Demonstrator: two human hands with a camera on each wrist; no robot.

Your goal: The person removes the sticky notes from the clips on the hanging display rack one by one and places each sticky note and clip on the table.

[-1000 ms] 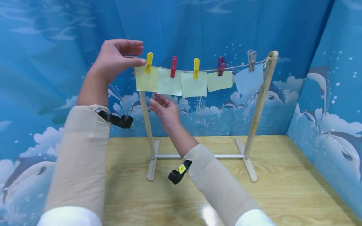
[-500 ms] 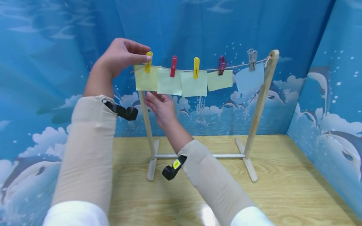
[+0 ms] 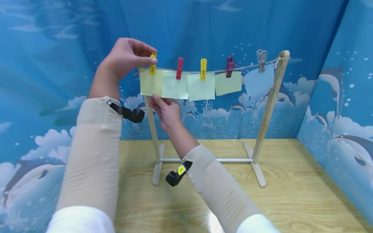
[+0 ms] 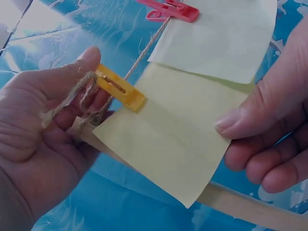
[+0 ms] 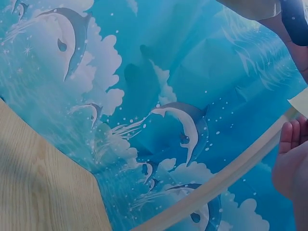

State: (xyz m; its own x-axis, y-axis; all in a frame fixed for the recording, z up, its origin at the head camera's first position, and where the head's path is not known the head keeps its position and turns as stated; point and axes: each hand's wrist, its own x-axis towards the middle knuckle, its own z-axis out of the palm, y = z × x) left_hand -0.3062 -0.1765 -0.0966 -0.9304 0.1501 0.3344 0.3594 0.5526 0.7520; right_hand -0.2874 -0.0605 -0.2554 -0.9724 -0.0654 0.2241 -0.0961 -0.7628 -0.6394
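Note:
My left hand [image 3: 128,60] pinches the handle end of a yellow clothespin [image 3: 152,68] at the left end of the string. That clothespin clips a pale yellow sticky note [image 3: 150,84] to the line. In the left wrist view the left thumb [image 4: 89,57] lies on the clothespin's end, beside the string's frayed tail [image 4: 67,98]. Below, my right hand [image 3: 169,113] pinches the note's lower edge, its thumb in front and fingers behind. The right hand [image 5: 293,163] shows only partly at the right wrist view's edge, near a corner of the note [image 5: 301,101].
The string [image 3: 218,71] spans two wooden posts [image 3: 269,103]. Along it hang more notes: one under a red clothespin [image 3: 179,68], others under yellow, dark red and grey ones. The stand's feet [image 3: 258,174] rest on a wood-grain table [image 3: 291,187]. A blue dolphin-print curtain [image 3: 233,29] surrounds it.
My left hand has moved right onto the yellow clothespin and now pinches it. The right hand has shifted slightly left, and its thumb has come onto the note's bottom edge.

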